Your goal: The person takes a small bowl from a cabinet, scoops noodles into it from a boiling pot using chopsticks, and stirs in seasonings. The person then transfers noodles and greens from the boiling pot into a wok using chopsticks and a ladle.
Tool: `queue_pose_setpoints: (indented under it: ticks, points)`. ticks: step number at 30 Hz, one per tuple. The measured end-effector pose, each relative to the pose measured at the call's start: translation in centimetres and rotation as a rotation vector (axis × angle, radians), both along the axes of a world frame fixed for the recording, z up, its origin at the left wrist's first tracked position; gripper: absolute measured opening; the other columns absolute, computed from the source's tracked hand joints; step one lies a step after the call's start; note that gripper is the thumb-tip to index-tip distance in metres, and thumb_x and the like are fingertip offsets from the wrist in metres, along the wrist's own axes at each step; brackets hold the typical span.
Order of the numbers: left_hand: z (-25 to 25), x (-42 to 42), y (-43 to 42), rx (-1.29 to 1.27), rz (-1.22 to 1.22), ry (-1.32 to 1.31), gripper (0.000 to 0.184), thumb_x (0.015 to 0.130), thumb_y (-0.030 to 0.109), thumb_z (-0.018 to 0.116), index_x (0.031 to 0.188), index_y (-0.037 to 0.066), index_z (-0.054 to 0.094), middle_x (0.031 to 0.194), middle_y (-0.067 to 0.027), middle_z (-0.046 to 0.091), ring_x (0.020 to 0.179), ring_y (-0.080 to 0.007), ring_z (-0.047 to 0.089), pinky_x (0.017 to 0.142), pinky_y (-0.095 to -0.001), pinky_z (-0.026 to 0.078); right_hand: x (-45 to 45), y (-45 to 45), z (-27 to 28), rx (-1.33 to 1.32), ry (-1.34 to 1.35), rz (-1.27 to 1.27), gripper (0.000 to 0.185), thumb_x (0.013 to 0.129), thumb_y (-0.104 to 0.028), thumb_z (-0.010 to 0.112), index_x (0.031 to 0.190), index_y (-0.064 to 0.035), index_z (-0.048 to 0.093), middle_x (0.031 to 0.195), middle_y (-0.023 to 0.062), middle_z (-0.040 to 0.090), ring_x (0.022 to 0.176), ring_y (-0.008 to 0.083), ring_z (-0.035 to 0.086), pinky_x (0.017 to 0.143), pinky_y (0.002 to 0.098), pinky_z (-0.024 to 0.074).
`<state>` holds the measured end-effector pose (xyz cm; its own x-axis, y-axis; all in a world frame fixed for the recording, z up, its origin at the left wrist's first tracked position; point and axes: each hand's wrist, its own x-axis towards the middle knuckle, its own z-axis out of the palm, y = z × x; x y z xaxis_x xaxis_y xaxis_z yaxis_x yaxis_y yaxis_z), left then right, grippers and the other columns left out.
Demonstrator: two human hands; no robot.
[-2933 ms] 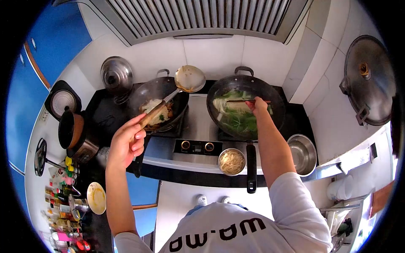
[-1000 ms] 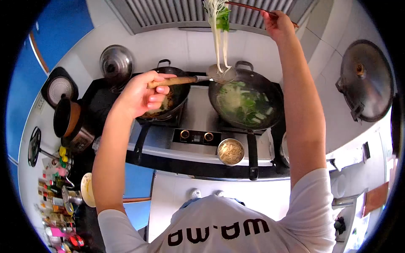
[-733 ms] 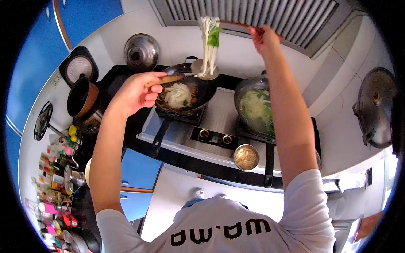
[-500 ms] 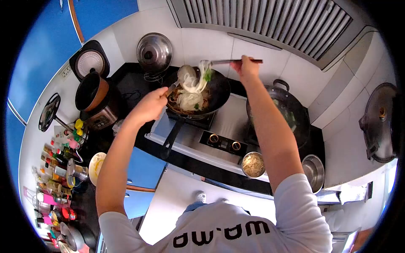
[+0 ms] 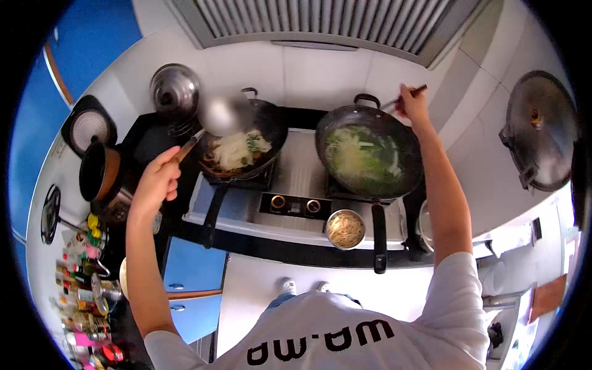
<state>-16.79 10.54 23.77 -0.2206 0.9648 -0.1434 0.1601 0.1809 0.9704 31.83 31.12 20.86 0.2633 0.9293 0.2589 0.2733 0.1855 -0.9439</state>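
Observation:
My left hand (image 5: pixel 156 180) is closed around the wooden handle of a metal ladle (image 5: pixel 223 116), whose blurred bowl is over the back left edge of the left wok (image 5: pixel 271 126). White noodles (image 5: pixel 232 152) with some greens lie in that wok on browner food. My right hand (image 5: pixel 412 103) grips chopsticks (image 5: pixel 420 90) at the back right rim of the right wok (image 5: pixel 412 154). Their lower part is faint and hard to make out. Green vegetables and pale noodles (image 5: pixel 364 154) sit in cloudy liquid inside the right wok.
A bowl of pale strips (image 5: pixel 345 229) stands at the stove's front edge, beside the right wok's handle (image 5: pixel 379 237). At the back left is a metal lid (image 5: pixel 175 89); another lid (image 5: pixel 538 129) hangs at the right. Bottles (image 5: pixel 77 290) crowd the left counter.
The noodles and greens lifted from the right wok now lie in the left wok. My right hand has moved back to the right wok; my left hand and the ladle have shifted left.

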Motion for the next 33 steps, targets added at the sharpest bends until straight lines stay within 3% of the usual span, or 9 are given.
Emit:
queue_pose_setpoints:
  ticks: [2,6,12,15,17,21,28,33]
  points:
    - [0.0,0.4,-0.2,0.010,-0.030,-0.055,0.043,0.086,0.010,0.041,0.128,0.006,0.038,0.067,0.0024,0.040,0.048,-0.0045,0.032,0.040,-0.0196,0.027,6.4,-0.4,-2.4,-0.137,-0.154,-0.116,0.031,0.086,-0.029,0.048,0.077,0.0012,0.051,0.063,0.0115,0.057,0.042,0.0159,0.051,0.040,0.0303,0.0415]
    - [0.3,2.6,0.0,0.055,-0.070,-0.248,0.044,0.084,0.012,0.043,0.127,0.003,0.037,0.069,0.0016,0.041,0.049,-0.0041,0.033,0.041,-0.0186,0.027,10.5,-2.5,-6.0,-0.206,-0.260,-0.302,0.032,0.087,-0.028,0.046,0.081,0.0033,0.050,0.065,0.0132,0.058,0.040,0.0177,0.049,0.039,0.0301,0.0412]
    - [-0.3,4.6,0.8,0.079,-0.224,-0.453,0.044,0.083,0.013,0.042,0.126,0.002,0.038,0.069,0.0012,0.040,0.048,-0.0042,0.032,0.041,-0.0183,0.028,6.4,-1.7,-12.0,-0.251,0.278,-0.289,0.030,0.087,-0.021,0.047,0.102,0.0043,0.043,0.072,0.0169,0.059,0.040,0.0202,0.048,0.035,0.0330,0.0405]
    - [0.0,5.5,0.4,0.076,-0.228,-0.473,0.044,0.083,0.013,0.043,0.126,0.003,0.039,0.070,0.0013,0.040,0.048,-0.0042,0.032,0.042,-0.0181,0.027,3.6,-1.4,-13.6,-0.256,0.416,-0.231,0.024,0.086,-0.019,0.049,0.098,0.0019,0.048,0.073,0.0148,0.060,0.043,0.0203,0.052,0.035,0.0320,0.0427]
    - [0.1,5.8,0.1,0.077,-0.220,-0.478,0.044,0.083,0.013,0.042,0.126,0.003,0.039,0.070,0.0013,0.040,0.048,-0.0043,0.032,0.042,-0.0181,0.027,1.6,-1.4,-13.6,-0.369,0.595,-0.249,0.023,0.087,-0.015,0.048,0.097,0.0050,0.046,0.080,0.0177,0.057,0.051,0.0223,0.057,0.043,0.0340,0.0508]
    - [0.4,6.0,-0.5,0.078,-0.205,-0.503,0.043,0.084,0.012,0.042,0.126,0.003,0.039,0.070,0.0012,0.040,0.048,-0.0043,0.032,0.042,-0.0181,0.027,-0.1,-0.4,-14.6,-0.414,0.784,-0.343,0.025,0.087,-0.011,0.047,0.099,0.0095,0.042,0.088,0.0202,0.051,0.060,0.0271,0.059,0.051,0.0312,0.0564]
    - [0.8,6.1,-1.0,0.066,-0.204,-0.539,0.042,0.084,0.012,0.041,0.125,0.004,0.040,0.069,0.0016,0.039,0.048,-0.0043,0.031,0.041,-0.0176,0.027,-0.7,0.9,-16.7,-0.496,1.003,-0.276,0.024,0.088,-0.011,0.043,0.099,0.0099,0.042,0.087,0.0214,0.056,0.061,0.0216,0.060,0.048,0.0242,0.0560]
    - [1.4,6.6,-1.3,0.067,-0.242,-0.548,0.042,0.084,0.012,0.041,0.125,0.003,0.040,0.069,0.0016,0.039,0.047,-0.0044,0.032,0.041,-0.0176,0.027,-0.6,1.0,-15.7,-0.502,1.236,-0.239,0.021,0.089,-0.011,0.040,0.088,0.0090,0.047,0.084,0.0194,0.058,0.060,0.0187,0.060,0.049,0.0229,0.0559]
